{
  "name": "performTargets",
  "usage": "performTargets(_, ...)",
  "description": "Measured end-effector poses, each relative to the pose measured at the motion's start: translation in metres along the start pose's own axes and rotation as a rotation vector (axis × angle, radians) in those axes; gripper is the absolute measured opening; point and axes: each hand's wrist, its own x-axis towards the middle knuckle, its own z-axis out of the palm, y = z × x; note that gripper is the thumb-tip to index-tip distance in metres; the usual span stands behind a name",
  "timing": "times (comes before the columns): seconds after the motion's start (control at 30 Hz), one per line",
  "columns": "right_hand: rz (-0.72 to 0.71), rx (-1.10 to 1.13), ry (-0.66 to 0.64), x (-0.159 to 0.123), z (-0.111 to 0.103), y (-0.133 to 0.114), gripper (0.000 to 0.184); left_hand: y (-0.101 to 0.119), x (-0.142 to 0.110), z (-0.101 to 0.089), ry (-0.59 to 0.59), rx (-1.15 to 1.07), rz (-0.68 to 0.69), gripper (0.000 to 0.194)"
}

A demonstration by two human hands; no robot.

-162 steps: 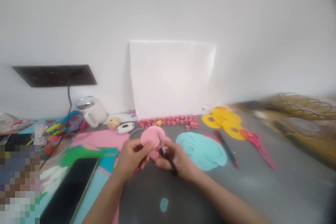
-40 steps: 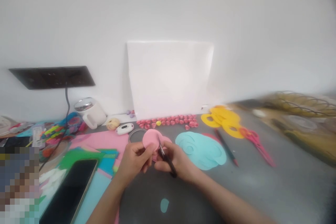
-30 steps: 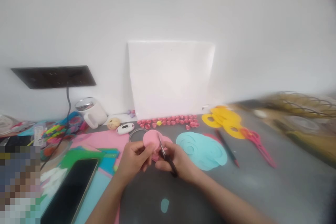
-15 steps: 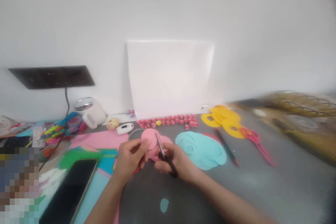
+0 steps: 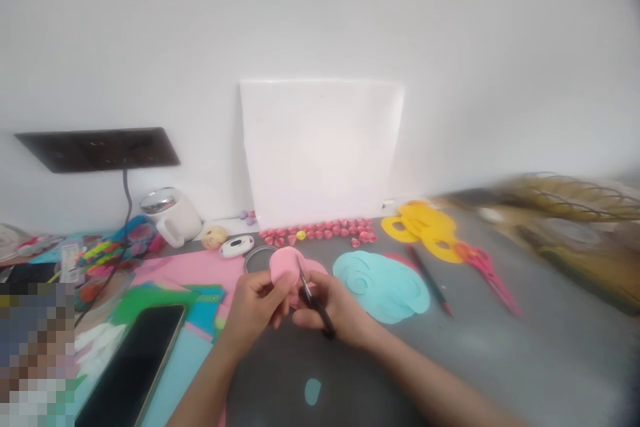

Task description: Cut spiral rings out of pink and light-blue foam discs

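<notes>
Between thumb and fingers, my left hand [image 5: 263,300] pinches a pink paper circle [image 5: 284,263] above the table. My right hand [image 5: 333,303] is closed around a pair of scissors [image 5: 320,312] with dark handles. The blades lie against the right edge of the circle; whether they are parted is hard to make out. Behind the hands, more pink paper [image 5: 316,270] is partly hidden. A pile of light-blue paper pieces [image 5: 387,287] lies just right of my right hand, and a small teal scrap [image 5: 313,391] rests on the grey table in front.
Rows of small red curled pieces [image 5: 330,230] lie before a white board [image 5: 323,153]. To the right are yellow paper rings [image 5: 425,227], a dark pencil [image 5: 435,287] and pink scissors [image 5: 493,280]. At left are a phone [image 5: 135,360], coloured sheets [image 5: 200,267] and a white mug [image 5: 173,217].
My left hand has shifted slightly to the right, and the pink circle has turned a little in its fingers. The scissors stay at its right edge.
</notes>
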Motion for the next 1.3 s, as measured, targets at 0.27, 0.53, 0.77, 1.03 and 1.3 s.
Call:
performTargets(0.27, -0.040, 0.011, -0.014, 0.0014, -0.0023, 0.0009, 0.048, -0.0011, -0.0009, -0.0002, -0.058, -0.007, 0.014, 0.045)
performTargets(0.53, -0.027, -0.021, -0.001, 0.0013, -0.0022, 0.0001, 0.049, -0.0021, -0.0006, -0.0020, -0.054, -0.014, 0.031, 0.043)
performTargets(0.77, -0.018, -0.064, 0.006, 0.0005, -0.0021, -0.0019, 0.048, 0.0033, -0.0005, -0.0052, -0.074, 0.001, 0.027, 0.039)
performTargets(1.03, -0.005, -0.070, 0.002, -0.0006, -0.0022, -0.0017, 0.046, -0.0024, 0.0011, -0.0075, -0.058, -0.020, 0.020, 0.038)
performTargets(1.3, 0.044, -0.034, 0.039, -0.0013, -0.0017, 0.0014, 0.042, -0.0034, 0.0007, -0.0088, -0.002, -0.024, 0.018, 0.042)
